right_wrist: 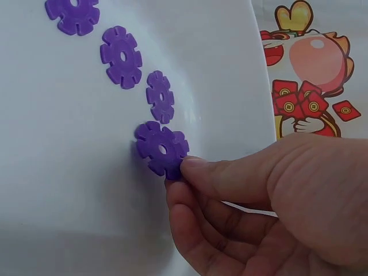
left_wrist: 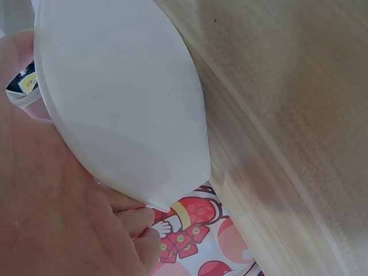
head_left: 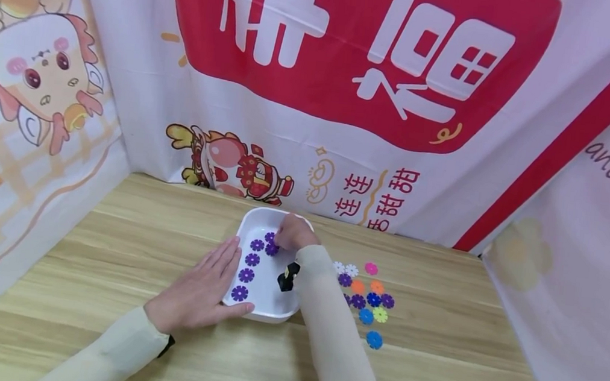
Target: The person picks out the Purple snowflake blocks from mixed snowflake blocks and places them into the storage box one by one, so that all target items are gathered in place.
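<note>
A white plastic tray (head_left: 267, 316) lies on the table with several purple snowflake discs (head_left: 246, 275) along its left side. My left hand (head_left: 199, 290) lies against the tray's left rim, fingers straight and thumb over the near corner. In the left wrist view that hand (left_wrist: 63, 195) touches the tray's outer wall (left_wrist: 121, 103). Inside the tray's far end, my right hand (head_left: 296, 233) pinches a purple snowflake disc (right_wrist: 155, 148) between thumb and fingertips, as the right wrist view shows. Part of another purple disc (right_wrist: 181, 140) shows behind it.
Right of the tray lie loose snowflake discs: white (head_left: 351, 270), pink (head_left: 371, 269), orange (head_left: 377, 287), purple (head_left: 387, 301), yellow-green (head_left: 380, 315) and blue (head_left: 374, 340). My right forearm hides some of them. A printed cloth (head_left: 312, 106) hangs behind the wooden table (head_left: 443, 348).
</note>
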### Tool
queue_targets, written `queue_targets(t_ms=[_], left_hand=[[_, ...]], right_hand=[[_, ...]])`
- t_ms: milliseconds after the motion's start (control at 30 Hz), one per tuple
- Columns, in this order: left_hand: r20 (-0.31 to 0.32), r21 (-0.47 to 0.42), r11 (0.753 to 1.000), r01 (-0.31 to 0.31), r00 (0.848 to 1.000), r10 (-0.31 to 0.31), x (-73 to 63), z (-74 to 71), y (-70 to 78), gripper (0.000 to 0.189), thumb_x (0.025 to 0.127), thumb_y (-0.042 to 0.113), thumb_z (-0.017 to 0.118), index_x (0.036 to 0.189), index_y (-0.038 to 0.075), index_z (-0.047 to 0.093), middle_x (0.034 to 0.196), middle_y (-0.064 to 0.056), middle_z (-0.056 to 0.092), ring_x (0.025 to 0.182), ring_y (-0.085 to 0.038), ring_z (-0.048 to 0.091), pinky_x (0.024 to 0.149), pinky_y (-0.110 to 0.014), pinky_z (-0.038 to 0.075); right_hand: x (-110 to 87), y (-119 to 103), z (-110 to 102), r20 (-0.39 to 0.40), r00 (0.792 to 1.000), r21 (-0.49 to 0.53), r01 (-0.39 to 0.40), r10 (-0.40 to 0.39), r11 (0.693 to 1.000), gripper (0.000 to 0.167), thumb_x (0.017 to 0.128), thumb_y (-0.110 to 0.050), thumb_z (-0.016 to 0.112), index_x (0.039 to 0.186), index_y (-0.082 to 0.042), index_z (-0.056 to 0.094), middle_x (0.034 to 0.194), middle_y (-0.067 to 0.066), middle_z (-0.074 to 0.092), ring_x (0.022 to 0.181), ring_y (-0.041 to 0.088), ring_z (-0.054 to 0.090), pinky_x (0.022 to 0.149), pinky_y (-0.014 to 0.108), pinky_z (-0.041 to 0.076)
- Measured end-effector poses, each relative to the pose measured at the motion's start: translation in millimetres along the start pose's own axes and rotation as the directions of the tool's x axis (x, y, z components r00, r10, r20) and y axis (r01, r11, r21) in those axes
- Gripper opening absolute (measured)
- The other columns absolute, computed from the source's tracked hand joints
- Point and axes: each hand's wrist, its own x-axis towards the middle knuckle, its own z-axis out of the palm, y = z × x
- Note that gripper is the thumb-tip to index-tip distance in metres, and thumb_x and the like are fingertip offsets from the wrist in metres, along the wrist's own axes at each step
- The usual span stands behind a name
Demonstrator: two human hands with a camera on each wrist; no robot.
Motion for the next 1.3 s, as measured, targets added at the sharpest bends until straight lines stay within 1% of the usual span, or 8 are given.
queue_targets(t_ms=[367, 567, 833, 933, 1067, 1133, 1200, 1300], left_hand=[[0.006, -0.002, 1.000, -0.006, 1.000, 0.006, 0.4, 0.5, 1.4, 0.112, 0.098, 0.076, 0.049, 0.164, -0.009, 0.019, 0.175, -0.028, 0.009, 0.164, -0.045, 0.013, 0.134, -0.057, 0.019], [0.008, -0.011, 1.000, 0.001, 1.000, -0.001, -0.5, -0.7, 1.6, 0.112, 0.098, 0.076, 0.050, 0.164, -0.009, 0.019, 0.175, -0.028, 0.009, 0.164, -0.044, 0.012, 0.134, -0.058, 0.019], [0.006, -0.019, 1.000, 0.006, 1.000, -0.006, -0.7, -2.0, 1.8, 0.112, 0.098, 0.076, 0.050, 0.164, -0.009, 0.020, 0.175, -0.027, 0.009, 0.164, -0.044, 0.012, 0.133, -0.058, 0.020], [0.002, -0.017, 1.000, 0.000, 1.000, 0.000, -0.5, -1.7, 2.0, 0.112, 0.098, 0.076, 0.050, 0.163, -0.010, 0.019, 0.175, -0.028, 0.009, 0.164, -0.045, 0.012, 0.133, -0.058, 0.020], [0.003, -0.020, 1.000, 0.007, 1.000, -0.007, 0.0, -0.6, 1.1, 0.112, 0.098, 0.075, 0.052, 0.164, -0.010, 0.019, 0.175, -0.027, 0.008, 0.164, -0.045, 0.012, 0.133, -0.058, 0.019], [0.009, -0.022, 1.000, 0.016, 1.000, -0.016, 0.4, -0.1, 0.7, 0.112, 0.097, 0.076, 0.052, 0.164, -0.009, 0.018, 0.176, -0.026, 0.006, 0.165, -0.044, 0.011, 0.134, -0.058, 0.019], [0.013, -0.020, 1.000, 0.021, 1.000, -0.021, 1.0, 1.1, 0.0, 0.113, 0.097, 0.077, 0.051, 0.164, -0.008, 0.018, 0.176, -0.025, 0.006, 0.165, -0.043, 0.010, 0.134, -0.057, 0.018], [0.010, -0.012, 1.000, 0.018, 1.000, -0.018, 1.4, 2.1, -0.3, 0.114, 0.097, 0.078, 0.049, 0.164, -0.008, 0.017, 0.176, -0.025, 0.006, 0.165, -0.043, 0.009, 0.134, -0.056, 0.018]], right_hand=[[4.7, 4, 10, -0.037, 0.999, -0.083, 0.025, -0.028, 0.996, 0.048, 0.096, -0.011, 0.069, 0.054, -0.018, 0.046, 0.054, -0.005, 0.047, 0.055, 0.013, 0.048, 0.055, 0.026, 0.040], [1.1, 1, 10, -0.037, 0.999, -0.040, 0.022, -0.024, 0.999, 0.045, 0.094, -0.009, 0.069, 0.056, -0.018, 0.047, 0.055, -0.004, 0.048, 0.056, 0.013, 0.049, 0.056, 0.026, 0.042], [-1.7, -1, 7, -0.053, 0.997, -0.059, 0.045, -0.048, 0.997, 0.045, 0.094, -0.006, 0.068, 0.055, -0.016, 0.046, 0.053, -0.004, 0.046, 0.054, 0.013, 0.047, 0.054, 0.025, 0.040], [-9.0, -1, 2, -0.047, 0.998, -0.001, 0.034, -0.034, 0.999, 0.030, 0.093, -0.006, 0.071, 0.064, -0.010, 0.064, 0.061, 0.000, 0.057, 0.060, 0.015, 0.053, 0.059, 0.027, 0.046], [-21.9, -2, -13, -0.054, 0.996, 0.039, 0.072, -0.070, 0.997, 0.006, 0.093, -0.011, 0.077, 0.093, -0.006, 0.080, 0.086, 0.006, 0.074, 0.079, 0.019, 0.065, 0.074, 0.034, 0.059], [-29.1, -1, -23, -0.062, 0.992, 0.030, 0.115, -0.113, 0.993, 0.010, 0.094, -0.013, 0.078, 0.100, -0.006, 0.080, 0.096, 0.009, 0.078, 0.088, 0.022, 0.069, 0.083, 0.038, 0.062], [-38.2, 1, -34, -0.067, 0.987, 0.019, 0.148, -0.147, 0.989, 0.012, 0.095, -0.015, 0.077, 0.103, -0.007, 0.079, 0.099, 0.009, 0.078, 0.092, 0.023, 0.071, 0.087, 0.039, 0.063], [-52.5, 8, -48, -0.075, 0.981, 0.011, 0.182, -0.181, 0.983, 0.012, 0.096, -0.017, 0.077, 0.104, -0.008, 0.077, 0.098, 0.007, 0.078, 0.091, 0.022, 0.071, 0.085, 0.037, 0.063]])
